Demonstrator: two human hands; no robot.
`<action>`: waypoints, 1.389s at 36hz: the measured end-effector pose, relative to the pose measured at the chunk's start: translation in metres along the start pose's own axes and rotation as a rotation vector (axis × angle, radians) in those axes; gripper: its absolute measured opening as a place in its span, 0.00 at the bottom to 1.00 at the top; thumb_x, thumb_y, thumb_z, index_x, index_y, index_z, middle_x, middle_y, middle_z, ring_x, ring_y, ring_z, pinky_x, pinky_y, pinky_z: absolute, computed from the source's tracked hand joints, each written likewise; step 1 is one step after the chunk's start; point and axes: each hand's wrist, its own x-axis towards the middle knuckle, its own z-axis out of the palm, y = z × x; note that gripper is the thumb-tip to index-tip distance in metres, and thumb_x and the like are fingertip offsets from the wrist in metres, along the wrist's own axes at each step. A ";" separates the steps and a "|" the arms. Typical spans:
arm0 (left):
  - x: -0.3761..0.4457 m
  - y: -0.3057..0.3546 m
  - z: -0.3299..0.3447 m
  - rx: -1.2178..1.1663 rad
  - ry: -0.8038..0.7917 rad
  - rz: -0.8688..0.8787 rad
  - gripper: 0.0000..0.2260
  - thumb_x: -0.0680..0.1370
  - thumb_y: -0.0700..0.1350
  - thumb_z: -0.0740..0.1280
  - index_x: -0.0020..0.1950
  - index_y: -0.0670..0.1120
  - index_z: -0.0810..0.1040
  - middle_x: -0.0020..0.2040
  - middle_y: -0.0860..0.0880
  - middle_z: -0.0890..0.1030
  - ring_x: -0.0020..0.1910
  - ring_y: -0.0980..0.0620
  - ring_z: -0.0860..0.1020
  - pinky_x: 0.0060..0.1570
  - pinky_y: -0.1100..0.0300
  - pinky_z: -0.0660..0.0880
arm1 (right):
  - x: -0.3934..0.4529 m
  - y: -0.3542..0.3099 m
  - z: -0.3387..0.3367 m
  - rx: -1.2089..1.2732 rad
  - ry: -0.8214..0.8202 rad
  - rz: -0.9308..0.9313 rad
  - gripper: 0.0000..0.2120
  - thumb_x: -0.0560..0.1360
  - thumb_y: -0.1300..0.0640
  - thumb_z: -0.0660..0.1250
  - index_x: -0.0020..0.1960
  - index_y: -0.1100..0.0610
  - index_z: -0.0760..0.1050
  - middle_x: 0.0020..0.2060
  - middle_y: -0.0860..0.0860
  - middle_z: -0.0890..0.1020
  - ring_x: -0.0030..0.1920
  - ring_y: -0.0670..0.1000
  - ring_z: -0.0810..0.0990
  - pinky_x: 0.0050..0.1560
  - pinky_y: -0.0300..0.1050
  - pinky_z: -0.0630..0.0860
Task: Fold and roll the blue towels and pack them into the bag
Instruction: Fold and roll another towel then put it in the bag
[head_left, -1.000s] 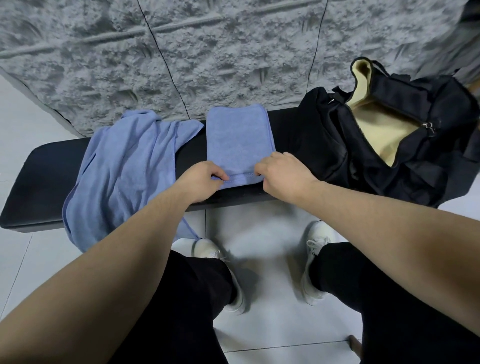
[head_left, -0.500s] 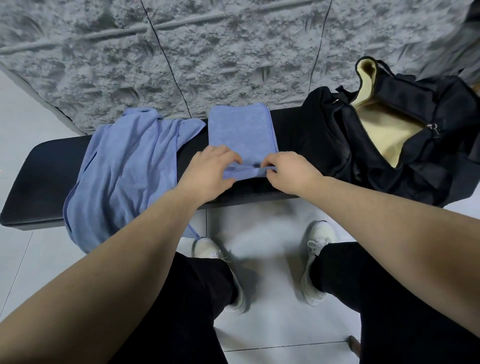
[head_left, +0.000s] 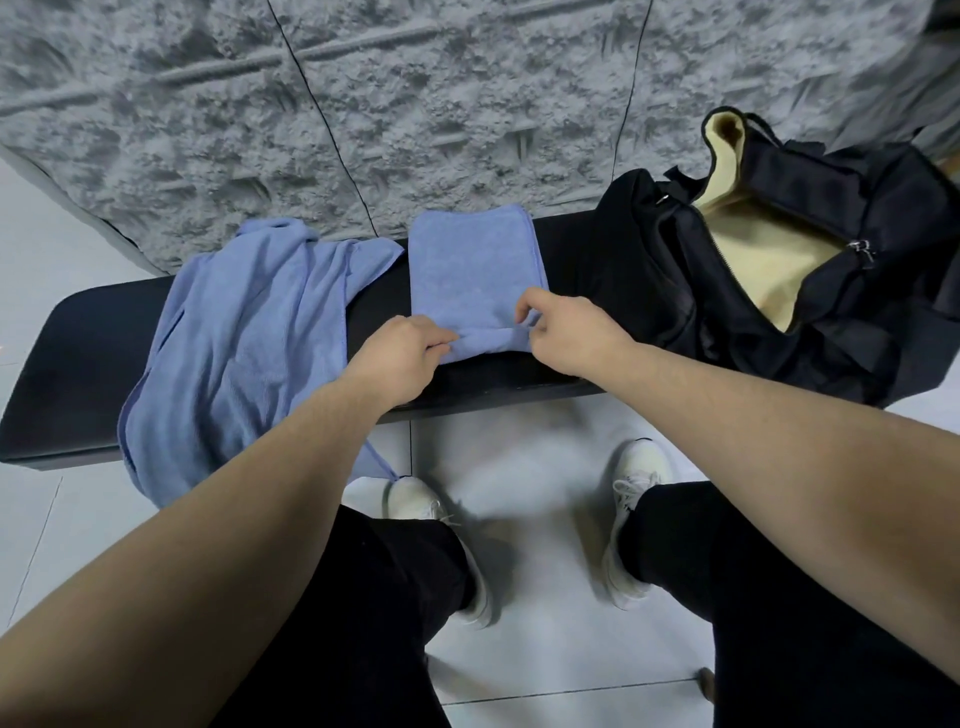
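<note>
A: Working left to right along the bench (head_left: 93, 364), what lies where?

B: At its left end a loose towel (head_left: 234, 353) is draped, spilling over the near edge. At the middle lies the folded towel (head_left: 475, 270), its long axis running from the near edge toward the wall. The bag (head_left: 779, 270) sits at the right end, mouth open.

A: And the hands?

B: The left hand (head_left: 400, 358) pinches the near-left corner of the folded towel, fingers curled round the first turn. The right hand (head_left: 566, 327) pinches the near-right corner likewise. Both sit at the same end, neither nearer.

A: So the roll goes which way?

B: Probably away from the person, along that long axis, then right to the bag.
</note>
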 end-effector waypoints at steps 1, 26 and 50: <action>0.000 0.000 0.001 -0.018 0.002 -0.011 0.14 0.83 0.42 0.60 0.67 0.45 0.78 0.63 0.45 0.79 0.63 0.42 0.74 0.65 0.52 0.69 | 0.001 0.000 0.000 -0.017 -0.002 -0.002 0.12 0.73 0.62 0.58 0.50 0.46 0.71 0.46 0.47 0.79 0.42 0.54 0.78 0.40 0.48 0.79; 0.008 0.026 -0.002 0.117 0.162 -0.097 0.12 0.76 0.42 0.66 0.59 0.46 0.82 0.57 0.48 0.78 0.54 0.46 0.76 0.48 0.55 0.73 | 0.011 0.003 0.009 -0.426 0.131 -0.367 0.14 0.76 0.65 0.61 0.58 0.58 0.78 0.51 0.55 0.78 0.51 0.58 0.74 0.49 0.51 0.72; -0.009 0.047 -0.002 -0.022 0.029 -0.160 0.08 0.74 0.39 0.65 0.50 0.49 0.73 0.48 0.48 0.77 0.44 0.47 0.74 0.40 0.55 0.72 | -0.018 -0.001 0.008 -0.537 0.062 -0.272 0.18 0.71 0.61 0.59 0.58 0.51 0.78 0.49 0.49 0.76 0.52 0.53 0.73 0.49 0.47 0.62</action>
